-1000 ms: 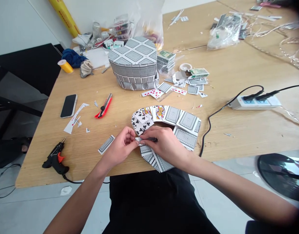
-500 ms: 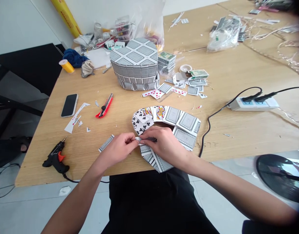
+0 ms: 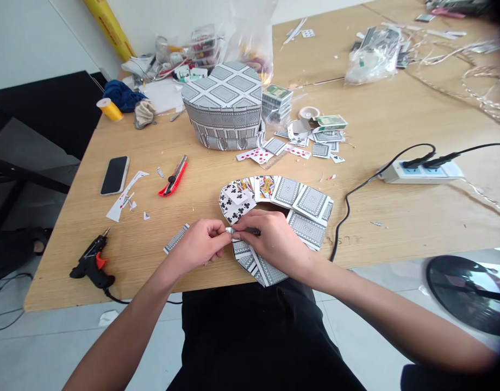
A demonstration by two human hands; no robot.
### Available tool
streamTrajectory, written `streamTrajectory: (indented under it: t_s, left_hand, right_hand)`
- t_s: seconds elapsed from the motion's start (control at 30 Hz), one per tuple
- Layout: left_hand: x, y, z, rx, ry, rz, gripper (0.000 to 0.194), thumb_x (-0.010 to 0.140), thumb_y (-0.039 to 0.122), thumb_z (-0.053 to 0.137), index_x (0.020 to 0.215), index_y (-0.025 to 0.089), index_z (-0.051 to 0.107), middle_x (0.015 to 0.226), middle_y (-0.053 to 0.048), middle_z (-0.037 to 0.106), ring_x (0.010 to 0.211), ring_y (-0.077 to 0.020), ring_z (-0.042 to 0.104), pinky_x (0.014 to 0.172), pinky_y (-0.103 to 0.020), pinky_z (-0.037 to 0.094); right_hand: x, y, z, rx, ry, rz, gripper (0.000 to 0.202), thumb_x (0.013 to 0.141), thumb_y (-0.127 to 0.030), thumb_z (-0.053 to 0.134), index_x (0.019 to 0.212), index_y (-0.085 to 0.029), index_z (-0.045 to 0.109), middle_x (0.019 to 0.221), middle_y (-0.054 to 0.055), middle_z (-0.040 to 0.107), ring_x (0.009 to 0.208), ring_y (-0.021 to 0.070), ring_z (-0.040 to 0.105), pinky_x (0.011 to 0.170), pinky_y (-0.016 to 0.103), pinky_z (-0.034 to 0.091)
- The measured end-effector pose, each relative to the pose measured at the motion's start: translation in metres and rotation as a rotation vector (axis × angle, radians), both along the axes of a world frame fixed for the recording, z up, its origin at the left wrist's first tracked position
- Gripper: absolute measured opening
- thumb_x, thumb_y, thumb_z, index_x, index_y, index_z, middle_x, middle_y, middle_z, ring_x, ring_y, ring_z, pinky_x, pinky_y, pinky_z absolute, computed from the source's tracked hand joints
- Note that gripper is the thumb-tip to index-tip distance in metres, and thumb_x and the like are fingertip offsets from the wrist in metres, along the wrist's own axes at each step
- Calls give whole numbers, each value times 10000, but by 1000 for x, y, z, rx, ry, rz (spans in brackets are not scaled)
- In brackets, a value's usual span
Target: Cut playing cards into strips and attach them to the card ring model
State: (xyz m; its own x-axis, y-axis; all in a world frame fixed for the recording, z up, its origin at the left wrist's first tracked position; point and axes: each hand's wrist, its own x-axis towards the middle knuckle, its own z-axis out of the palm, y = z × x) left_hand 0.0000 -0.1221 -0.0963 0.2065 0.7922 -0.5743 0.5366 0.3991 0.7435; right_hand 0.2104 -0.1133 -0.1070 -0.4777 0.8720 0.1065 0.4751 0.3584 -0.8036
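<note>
While the left fingers [image 3: 223,239] and right fingers [image 3: 244,221], nearly closed, pinch a small card strip [image 3: 229,230], light, even pressure should avoid buckling the playing-card frame [image 3: 308,228] beside them.

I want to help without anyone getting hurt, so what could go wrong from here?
The black glue gun with the orange trigger lies near the table's front edge, its cord running over; a tug might pull it down. Its tip could be hot, but I can't tell.

The small folded card piece is pinched between the left hand and right hand, so it might crease or slip.

The red plastic cutter shows its metal end, so grabbing there could cut.
</note>
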Motion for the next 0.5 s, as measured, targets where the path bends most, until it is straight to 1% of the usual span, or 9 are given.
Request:
streamTrajectory:
  t_s: [0.1,0.3,0.5]
  left_hand:
    - [-1,0,1,-35,-36,5,277,829,363,689,669,222,514,552,45,588,432,-96,498,383,-198,362]
    - [-6,4,-1,-99,-63,-42,244,792,344,714,684,213,539,563,46,612,431,-86,512,381,-185,379]
    - [-7,4,-4,-101,-63,-27,243,792,340,702,679,212,528,556,52,603,414,-78,497,372,-183,371]
  right_hand:
    - [0,-1,0,-7,8,4,84,946,-103,805,964,-170,851,992,66,831,920,208,773,872,323,572]
    - [0,-1,-3,-24,14,-8,105,932,-88,813,953,-181,855,991,56,833,906,203,773,854,312,568]
    - [0,-1,-4,-13,41,7,116,937,-74,797,966,-167,859,1019,67,838,920,206,779,859,310,574]
